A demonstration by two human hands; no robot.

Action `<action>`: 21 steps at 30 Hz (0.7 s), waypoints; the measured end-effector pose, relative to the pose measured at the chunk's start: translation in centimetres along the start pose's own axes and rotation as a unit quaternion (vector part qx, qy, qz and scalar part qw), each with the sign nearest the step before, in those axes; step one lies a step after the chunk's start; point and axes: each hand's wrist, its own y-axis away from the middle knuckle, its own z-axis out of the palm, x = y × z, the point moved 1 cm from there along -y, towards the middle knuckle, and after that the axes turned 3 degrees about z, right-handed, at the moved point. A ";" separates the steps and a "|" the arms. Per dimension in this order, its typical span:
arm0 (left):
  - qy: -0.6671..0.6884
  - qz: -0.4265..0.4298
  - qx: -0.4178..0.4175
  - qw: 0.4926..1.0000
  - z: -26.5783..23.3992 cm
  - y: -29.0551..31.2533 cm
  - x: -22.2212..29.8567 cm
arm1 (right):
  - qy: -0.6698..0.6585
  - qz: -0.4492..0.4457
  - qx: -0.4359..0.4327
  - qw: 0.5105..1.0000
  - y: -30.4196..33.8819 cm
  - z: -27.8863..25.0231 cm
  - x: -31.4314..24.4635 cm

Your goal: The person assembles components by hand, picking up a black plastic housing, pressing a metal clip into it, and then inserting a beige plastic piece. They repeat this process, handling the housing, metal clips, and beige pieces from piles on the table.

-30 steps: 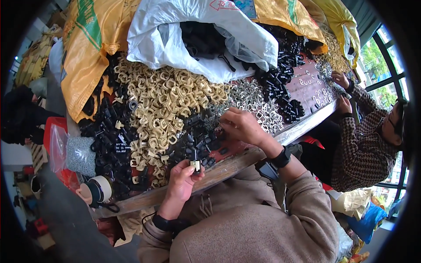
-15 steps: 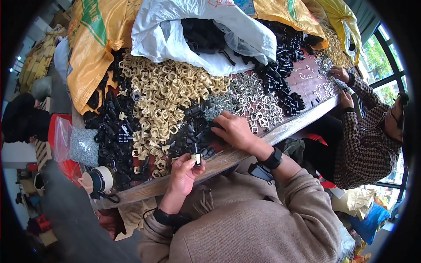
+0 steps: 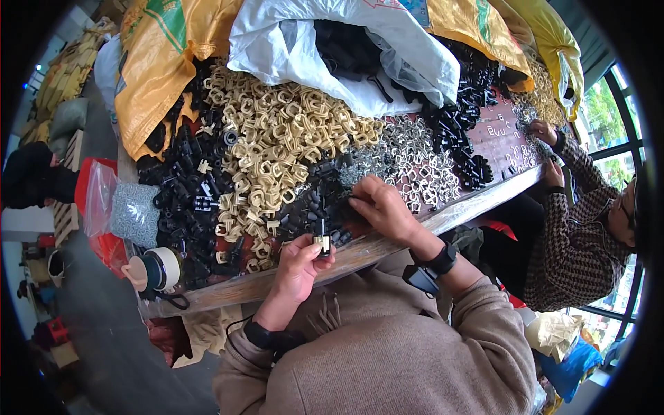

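My left hand (image 3: 299, 268) is closed in a pinch on a small black-and-cream plastic part (image 3: 321, 245), held upright just above the table's front edge. To its right, my right hand (image 3: 389, 213) is low over small black pieces (image 3: 332, 207) and a patch of fine grey metal bits (image 3: 363, 164). Its fingers are curled together; whatever lies between the tips is hidden. Straight ahead spreads a big heap of cream plastic clips (image 3: 283, 138). Silver metal clips (image 3: 432, 176) lie beyond my right hand.
A white sack (image 3: 277, 48) and an orange sack (image 3: 155, 76) lie across the back. Black fittings (image 3: 190, 187), a bag of grey pellets (image 3: 135, 214) and a cup (image 3: 160, 270) are at left. A co-worker's hand (image 3: 544, 131) works at the right end.
The whole view has shifted slightly, so the table appears farther right. My right fingers have curled in more over the small pieces. My left hand still holds the black-and-cream part.
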 end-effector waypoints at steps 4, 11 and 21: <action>-0.011 0.011 0.006 1.000 0.7 0.4 -0.2 | -0.292 0.169 -0.074 0.938 1.1 -0.4 -0.3; -0.018 0.029 0.018 0.999 1.6 0.7 -0.3 | -0.542 0.216 -0.126 0.802 2.7 -0.7 -1.7; -0.009 0.022 -0.003 1.000 1.7 -0.5 0.1 | -0.580 0.205 -0.141 0.776 2.2 0.0 -3.0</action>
